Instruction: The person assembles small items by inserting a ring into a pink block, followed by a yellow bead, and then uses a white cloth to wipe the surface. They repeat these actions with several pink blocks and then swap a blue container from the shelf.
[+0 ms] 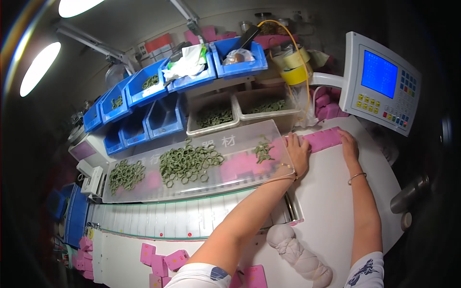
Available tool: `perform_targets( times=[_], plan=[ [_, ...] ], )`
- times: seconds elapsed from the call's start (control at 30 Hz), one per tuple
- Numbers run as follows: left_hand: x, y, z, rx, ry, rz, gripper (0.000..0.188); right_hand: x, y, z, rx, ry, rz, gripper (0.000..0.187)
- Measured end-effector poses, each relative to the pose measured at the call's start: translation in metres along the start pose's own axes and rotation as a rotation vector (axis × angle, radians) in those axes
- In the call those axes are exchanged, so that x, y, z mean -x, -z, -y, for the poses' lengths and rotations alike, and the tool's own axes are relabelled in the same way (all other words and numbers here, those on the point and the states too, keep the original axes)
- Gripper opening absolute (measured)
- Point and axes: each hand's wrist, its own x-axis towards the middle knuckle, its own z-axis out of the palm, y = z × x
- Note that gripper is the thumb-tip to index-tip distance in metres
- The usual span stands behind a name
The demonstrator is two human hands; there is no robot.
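- Nearest the camera, a white cloth bundle [300, 257] lies on the white surface [326, 192].
- Left hand [298, 152] rests open, fingers flat, on the pink strip's [322, 139] left end.
- Right hand [348, 144] lies open on its right end, below the control panel [381, 81].
- Green rings [188, 163] sit on the clear tray [158, 189] just left.

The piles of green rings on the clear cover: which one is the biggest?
The middle pile is biggest, spread widest. The left pile is smaller, and the one by the left hand is smallest.
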Motion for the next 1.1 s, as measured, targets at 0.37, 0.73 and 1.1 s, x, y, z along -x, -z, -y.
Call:
perform_targets(
  times=[0.37, 0.73, 1.1],
  plan=[
    [0.022, 0.054, -0.055, 0.012, -0.141, 0.296, 0.025, 0.032, 0.015, 0.032, 0.446, -0.188, -0.078, 0.029],
    [0.082, 0.146, -0.093, 0.040, -0.206, 0.666, 0.026, 0.144, 0.088, 0.113, 0.506, -0.329, -0.038, 0.031],
    [0.138, 0.207, -0.071, 0.239, -0.220, 0.695, 0.028, 0.218, 0.131, 0.148, 0.291, -0.302, 0.083, 0.028]
  ],
)
